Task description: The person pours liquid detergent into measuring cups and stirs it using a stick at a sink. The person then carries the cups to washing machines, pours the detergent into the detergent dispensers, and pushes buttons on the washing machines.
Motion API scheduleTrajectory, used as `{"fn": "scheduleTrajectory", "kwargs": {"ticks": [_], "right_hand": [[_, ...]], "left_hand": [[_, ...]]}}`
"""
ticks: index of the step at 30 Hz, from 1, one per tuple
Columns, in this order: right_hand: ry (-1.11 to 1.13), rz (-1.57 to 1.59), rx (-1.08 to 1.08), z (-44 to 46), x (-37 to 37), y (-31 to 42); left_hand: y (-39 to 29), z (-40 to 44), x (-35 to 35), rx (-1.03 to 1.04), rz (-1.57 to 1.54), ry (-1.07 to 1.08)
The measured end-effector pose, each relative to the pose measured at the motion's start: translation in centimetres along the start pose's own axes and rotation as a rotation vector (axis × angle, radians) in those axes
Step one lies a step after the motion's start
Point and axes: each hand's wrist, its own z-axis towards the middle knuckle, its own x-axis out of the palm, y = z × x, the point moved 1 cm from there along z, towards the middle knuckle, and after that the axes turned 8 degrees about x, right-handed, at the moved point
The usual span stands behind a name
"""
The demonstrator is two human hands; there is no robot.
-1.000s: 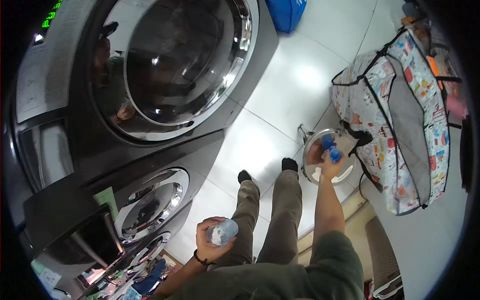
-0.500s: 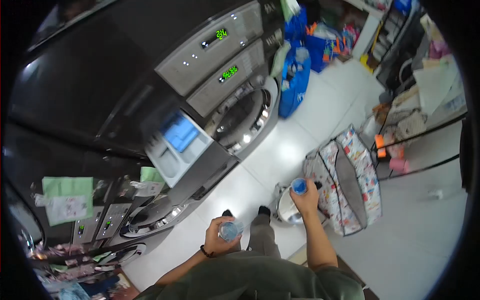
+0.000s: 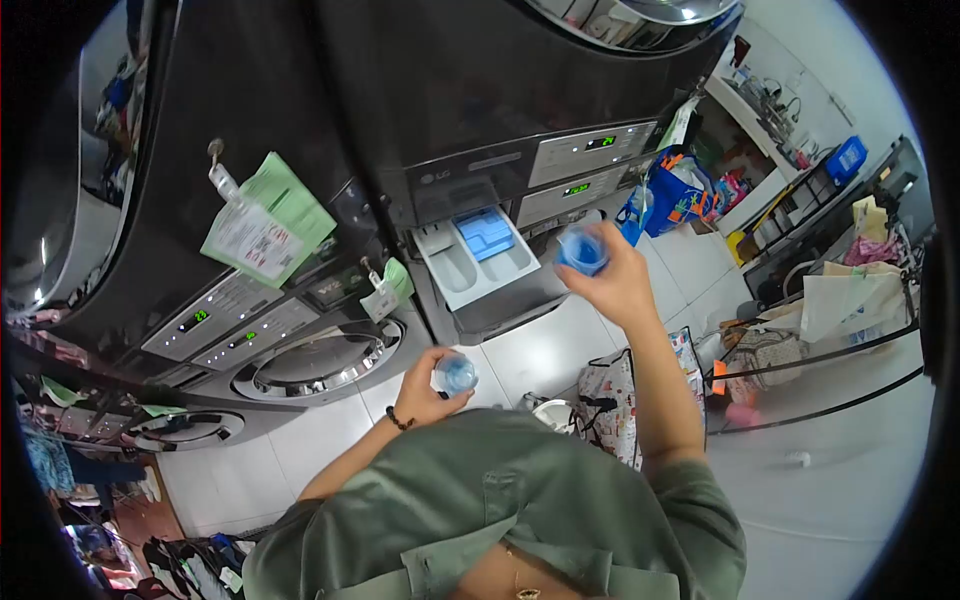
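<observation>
My left hand [image 3: 424, 388] is closed around a small clear plastic cup [image 3: 457, 375] with something pale blue in it, held low near my body. In my right hand [image 3: 617, 275] is another clear cup [image 3: 582, 252] with deeper blue liquid, slightly blurred, raised to the right of the pulled-out detergent drawer [image 3: 516, 262]. The white drawer has several compartments, one under a blue insert [image 3: 485, 233]. The drawer belongs to a dark washing machine [image 3: 430, 200], and neither cup touches it.
Green paper tags [image 3: 272, 225] hang on the machines at left. A round washer door [image 3: 325, 360] sits below them. A patterned bag [image 3: 608, 395] stands on the tiled floor, and a blue bag [image 3: 680, 195] lies farther back. Shelving with cloths [image 3: 850, 305] lines the right side.
My right hand has lifted its cup up and forward, close to the drawer. My left hand still holds its cup low. The view has turned toward the machines.
</observation>
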Motion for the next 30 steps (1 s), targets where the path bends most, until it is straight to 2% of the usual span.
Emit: {"fn": "scheduleTrajectory", "kwargs": {"ticks": [2, 5, 6, 9, 19, 30], "right_hand": [[0.014, -0.049, -0.082, 1.0, 2.3, 1.4], [0.233, -0.136, 0.080, 2.0, 4.7, 4.1], [0.264, -0.164, 0.068, 2.2, 5.8, 4.2], [0.247, -0.234, -0.100, 3.1, 9.3, 2.6], [0.350, -0.579, -0.155, 3.4, 13.1, 2.2], [0.354, -0.682, -0.229, 3.6, 13.3, 2.0]], "left_hand": [[1.4, -0.3, -1.1, 0.020, -0.018, -0.006], [2.6, -0.6, -1.9, -0.002, -0.031, -0.056], [2.8, -0.6, -2.1, -0.004, -0.029, -0.080], [2.5, -0.5, -2.9, -0.003, -0.023, -0.140], [3.0, -0.6, -4.7, 0.001, 0.024, -0.221], [3.4, -1.6, -4.7, -0.038, -0.021, -0.279]]}}
